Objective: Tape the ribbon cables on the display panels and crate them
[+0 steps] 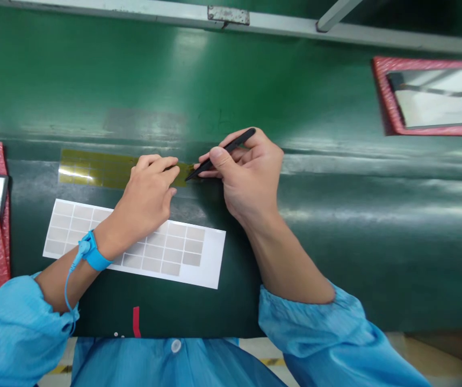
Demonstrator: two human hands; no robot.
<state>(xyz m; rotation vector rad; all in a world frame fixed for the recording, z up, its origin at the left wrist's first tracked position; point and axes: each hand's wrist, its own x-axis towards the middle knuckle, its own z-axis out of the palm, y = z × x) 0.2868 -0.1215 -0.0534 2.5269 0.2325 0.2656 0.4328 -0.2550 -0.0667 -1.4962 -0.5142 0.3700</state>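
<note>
Now right grip point(253, 177) pinches black tool point(237, 142), left grip point(148, 189) parted; red wrap point(428, 64) borders panel point(428, 110).

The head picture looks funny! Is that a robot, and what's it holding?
There's no robot, just a person's two bare hands. The camera sits on that person's head, looking forward and down, so you see roughly what they see. Their right hand holds a thin black tool, its tip near one end of a shiny yellow strip. Their left hand lies over that strip. Closer to us on the green table is a white sheet with rows of greyish rectangles.
</note>
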